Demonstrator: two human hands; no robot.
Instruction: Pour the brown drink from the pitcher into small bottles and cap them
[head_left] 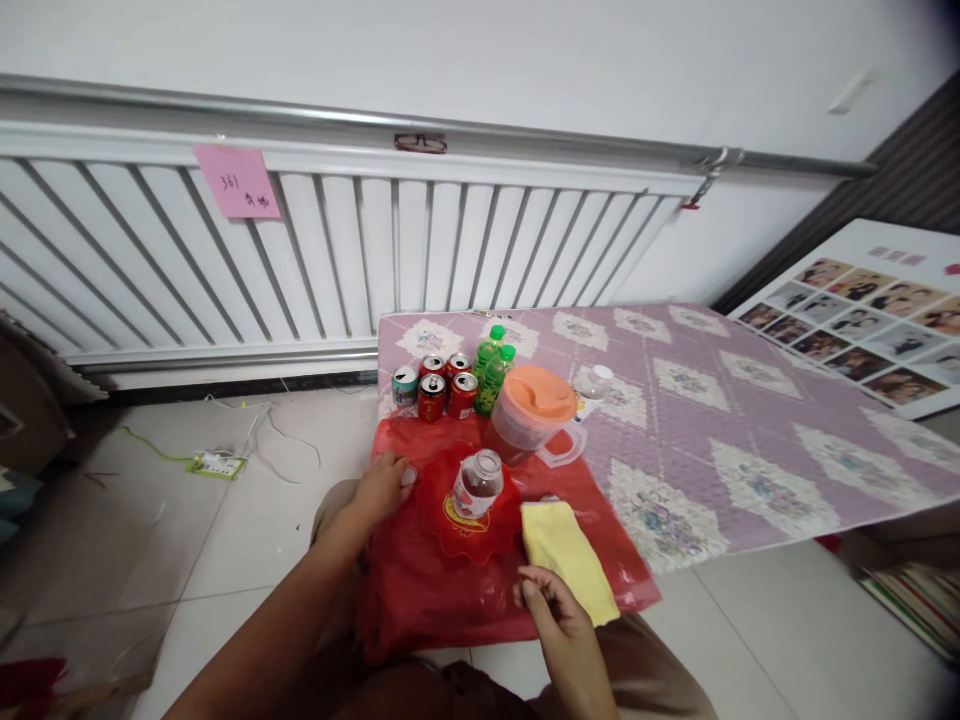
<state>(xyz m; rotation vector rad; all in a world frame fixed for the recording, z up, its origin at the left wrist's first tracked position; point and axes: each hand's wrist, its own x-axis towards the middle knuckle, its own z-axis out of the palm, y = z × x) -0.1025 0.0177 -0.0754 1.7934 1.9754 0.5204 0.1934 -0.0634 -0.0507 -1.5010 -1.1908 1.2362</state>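
My left hand (381,490) is at the left edge of the red plastic sheet, its fingers closed on a small whitish cap (409,476). Right of it, an uncapped clear jar (478,485) with a printed label stands on a red scalloped plate (480,548). Some dark contents show inside the jar. My right hand (553,610) hovers near the front of the sheet, fingers loosely curled and apart, with nothing visible in them. Close beside it lies a folded yellow cloth (570,560). Behind the jar stands a pitcher (529,415) with an orange lid and brownish liquid.
Several opened drink cans (432,395) and two green-capped bottles (491,375) stand behind the sheet (420,610). A clear bottle (596,382) with a white cap is right of the pitcher. A white radiator (450,240) runs behind. A power strip (216,464) lies on the floor at left.
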